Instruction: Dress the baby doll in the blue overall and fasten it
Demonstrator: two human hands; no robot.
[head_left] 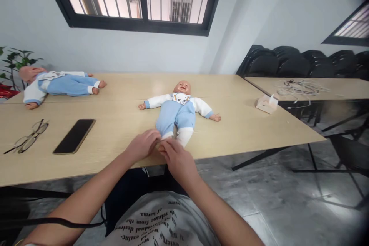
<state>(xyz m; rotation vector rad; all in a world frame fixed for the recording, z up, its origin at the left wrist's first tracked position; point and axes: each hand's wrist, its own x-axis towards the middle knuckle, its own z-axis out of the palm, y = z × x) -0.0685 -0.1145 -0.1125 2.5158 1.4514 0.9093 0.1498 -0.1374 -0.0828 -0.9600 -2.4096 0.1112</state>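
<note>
A baby doll (pixel 174 112) in a blue and white outfit lies on its back on the table (pixel 123 102), arms spread and legs toward me. Both my hands are closed around the lower end of its leg on the left side of the view. My left hand (pixel 145 144) grips the outer side by the white cuff, its fingertips partly hidden. From the near side, my right hand (pixel 180 159) pinches at the foot, which is mostly covered by fingers. The doll's other leg, in white (pixel 185 135), rests beside my right hand.
A second doll (pixel 67 83) in similar clothes lies at the far left. Eyeglasses (pixel 30 137) and a black phone (pixel 75 136) are on the table's left part. A tissue box (pixel 266 104) stands at the right, near tangled white cables (pixel 300 87) on another table.
</note>
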